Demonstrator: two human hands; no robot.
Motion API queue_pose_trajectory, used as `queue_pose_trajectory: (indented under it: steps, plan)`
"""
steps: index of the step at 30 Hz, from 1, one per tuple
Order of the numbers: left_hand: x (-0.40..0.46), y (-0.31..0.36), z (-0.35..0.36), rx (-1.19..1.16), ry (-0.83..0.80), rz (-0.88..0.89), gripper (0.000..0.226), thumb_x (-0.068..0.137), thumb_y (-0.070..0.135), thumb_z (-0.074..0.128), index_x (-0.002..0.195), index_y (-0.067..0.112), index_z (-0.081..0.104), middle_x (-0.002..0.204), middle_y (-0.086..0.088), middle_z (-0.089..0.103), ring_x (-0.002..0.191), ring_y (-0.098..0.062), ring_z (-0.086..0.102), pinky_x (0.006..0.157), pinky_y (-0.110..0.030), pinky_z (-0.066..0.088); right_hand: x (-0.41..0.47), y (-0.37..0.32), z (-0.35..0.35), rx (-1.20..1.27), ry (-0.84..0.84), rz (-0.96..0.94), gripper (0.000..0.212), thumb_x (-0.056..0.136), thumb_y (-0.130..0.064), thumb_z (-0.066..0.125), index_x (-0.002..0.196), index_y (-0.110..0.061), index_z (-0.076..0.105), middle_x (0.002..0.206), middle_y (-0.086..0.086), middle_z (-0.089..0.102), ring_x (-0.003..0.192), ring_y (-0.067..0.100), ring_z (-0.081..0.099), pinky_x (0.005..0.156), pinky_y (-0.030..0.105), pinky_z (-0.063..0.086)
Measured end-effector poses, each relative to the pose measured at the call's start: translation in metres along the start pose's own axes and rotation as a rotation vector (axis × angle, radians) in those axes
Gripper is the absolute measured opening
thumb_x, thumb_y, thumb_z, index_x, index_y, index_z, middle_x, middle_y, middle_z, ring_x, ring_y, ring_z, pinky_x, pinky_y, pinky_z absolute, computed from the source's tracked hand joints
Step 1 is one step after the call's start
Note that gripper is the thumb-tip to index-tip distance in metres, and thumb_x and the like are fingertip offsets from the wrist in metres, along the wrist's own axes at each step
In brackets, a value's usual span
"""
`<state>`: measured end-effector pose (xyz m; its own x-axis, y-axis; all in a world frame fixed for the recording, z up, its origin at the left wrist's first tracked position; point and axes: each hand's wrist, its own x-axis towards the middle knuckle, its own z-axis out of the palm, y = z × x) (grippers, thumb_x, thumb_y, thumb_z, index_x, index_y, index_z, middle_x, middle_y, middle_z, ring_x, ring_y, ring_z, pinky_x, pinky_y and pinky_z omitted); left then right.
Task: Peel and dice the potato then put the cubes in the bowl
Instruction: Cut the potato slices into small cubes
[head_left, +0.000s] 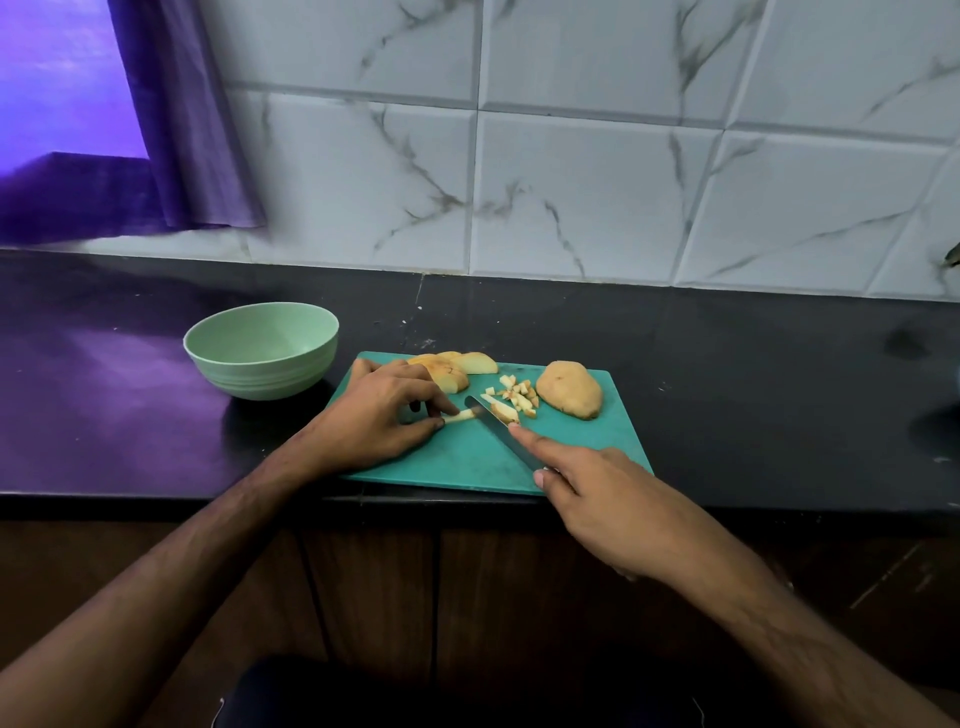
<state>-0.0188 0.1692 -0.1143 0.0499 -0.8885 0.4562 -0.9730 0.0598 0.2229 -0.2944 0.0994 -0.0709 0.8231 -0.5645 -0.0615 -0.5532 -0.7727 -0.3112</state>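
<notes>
On the teal cutting board (582, 441) my left hand (379, 415) pinches a thin potato strip (461, 415) between thumb and fingertips. My right hand (597, 499) grips a knife (493, 426), index finger stretched along the blade's spine, and the blade tip sits on that strip. Small potato cubes (517, 397) lie just beyond the blade. Potato slices (462, 366) are stacked at the board's far left, partly behind my left hand. A potato half (569, 396) with its skin on rests dome-up at the far right. The pale green bowl (262, 351) stands left of the board with nothing in it.
The board lies at the front edge of a black countertop (753, 374). A marble-tiled wall (571, 156) rises behind it. A purple curtain (192, 130) hangs at the far left beside a window. Wooden cabinet doors (467, 597) are below the counter.
</notes>
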Motion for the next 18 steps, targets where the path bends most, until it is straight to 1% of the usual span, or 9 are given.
queue_pose_trajectory:
  steps: [3, 5, 8, 10, 12, 15, 18]
  plan:
    - [0.0, -0.001, 0.0, 0.001, 0.007, 0.007, 0.024, 0.088, 0.049, 0.058, 0.105, 0.042, 0.075, 0.093, 0.029, 0.054, 0.097, 0.014, 0.046, 0.081, -0.034, 0.022, 0.004, -0.006, 0.004, -0.012, -0.006, 0.008, 0.052, 0.11, -0.037, 0.031, 0.157, -0.054, 0.012, 0.079, -0.006, 0.057, 0.054, 0.01, 0.058, 0.058, 0.032, 0.056]
    - [0.0, 0.0, -0.001, 0.013, 0.015, 0.008, 0.025, 0.087, 0.049, 0.058, 0.105, 0.043, 0.074, 0.092, 0.028, 0.054, 0.096, 0.008, 0.047, 0.08, -0.035, 0.023, 0.008, -0.009, 0.004, -0.025, 0.001, 0.014, 0.052, 0.111, -0.038, 0.03, 0.157, -0.053, 0.012, 0.081, -0.006, 0.057, 0.055, 0.009, 0.057, 0.058, 0.031, 0.055]
    - [-0.002, 0.001, -0.001, 0.034, 0.037, 0.007, 0.025, 0.087, 0.049, 0.058, 0.104, 0.043, 0.075, 0.092, 0.025, 0.058, 0.095, 0.001, 0.05, 0.078, -0.035, 0.022, 0.011, -0.009, 0.0, -0.035, 0.012, 0.007, 0.053, 0.111, -0.038, 0.031, 0.158, -0.052, 0.012, 0.081, -0.008, 0.053, 0.062, 0.006, 0.05, 0.058, 0.028, 0.048]
    - [-0.002, 0.002, -0.001, 0.043, 0.049, 0.011, 0.025, 0.087, 0.046, 0.058, 0.103, 0.042, 0.077, 0.092, 0.022, 0.06, 0.093, -0.001, 0.052, 0.076, -0.036, 0.022, 0.008, -0.007, -0.003, -0.049, 0.046, -0.008, 0.053, 0.11, -0.039, 0.031, 0.157, -0.053, 0.011, 0.078, -0.009, 0.051, 0.061, 0.006, 0.047, 0.054, 0.024, 0.037]
    - [-0.002, 0.002, -0.001, 0.04, 0.052, 0.014, 0.025, 0.086, 0.042, 0.058, 0.103, 0.042, 0.077, 0.092, 0.023, 0.059, 0.093, -0.002, 0.052, 0.076, -0.036, 0.023, 0.001, -0.008, -0.003, -0.071, 0.048, -0.022, 0.053, 0.11, -0.04, 0.031, 0.157, -0.054, 0.01, 0.076, -0.009, 0.05, 0.061, 0.006, 0.045, 0.052, 0.023, 0.03]
    - [-0.001, 0.001, 0.0, 0.033, 0.047, 0.012, 0.025, 0.086, 0.041, 0.059, 0.103, 0.044, 0.077, 0.09, 0.025, 0.057, 0.092, -0.001, 0.05, 0.076, -0.036, 0.022, -0.005, -0.011, 0.002, -0.08, 0.016, -0.021, 0.053, 0.11, -0.04, 0.031, 0.157, -0.054, 0.01, 0.075, -0.01, 0.046, 0.06, 0.006, 0.041, 0.051, 0.022, 0.026]
    - [-0.002, 0.001, -0.001, 0.036, 0.042, 0.014, 0.024, 0.086, 0.043, 0.059, 0.103, 0.044, 0.076, 0.09, 0.024, 0.058, 0.09, 0.0, 0.048, 0.077, -0.036, 0.023, 0.001, -0.013, 0.007, -0.099, 0.028, -0.012, 0.054, 0.11, -0.04, 0.03, 0.158, -0.052, 0.008, 0.078, -0.01, 0.044, 0.063, 0.005, 0.04, 0.052, 0.024, 0.026]
